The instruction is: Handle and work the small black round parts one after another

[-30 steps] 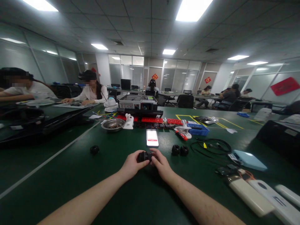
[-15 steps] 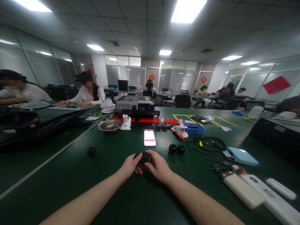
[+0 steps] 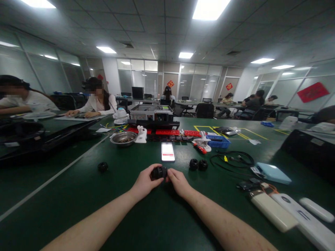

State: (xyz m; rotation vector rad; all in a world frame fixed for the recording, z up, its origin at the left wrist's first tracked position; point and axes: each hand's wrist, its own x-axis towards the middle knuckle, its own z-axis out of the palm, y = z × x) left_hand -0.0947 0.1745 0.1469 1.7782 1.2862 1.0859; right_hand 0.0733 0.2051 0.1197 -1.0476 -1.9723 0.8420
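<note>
Just above the table, a black ribbed cylindrical part (image 3: 158,172), resembling a pipe fitting, lies sideways between both hands. My left hand (image 3: 145,180) is closed around its left side, thumb below and fingers above. At its right end, the fingertips of my right hand (image 3: 179,181) pinch together against it; whether they hold a separate small piece is hidden. Two short black ribbed parts (image 3: 198,164) stand side by side to the right of my hands. Another black ribbed part (image 3: 103,167) rests alone on the left. Beyond my hands lies a phone (image 3: 168,152) with a lit screen.
Behind the phone are a metal bowl (image 3: 124,138), red strips (image 3: 167,132), a white clamp (image 3: 203,142) and a blue tray (image 3: 219,142). Black cables (image 3: 231,159), a light-blue box (image 3: 273,173) and a cream power bank (image 3: 273,210) lie right. Co-workers sit at the left.
My left hand has shifted its grip, so more of the black part shows. My right hand has drawn its fingers together at the part's right end. The view has shifted slightly.
</note>
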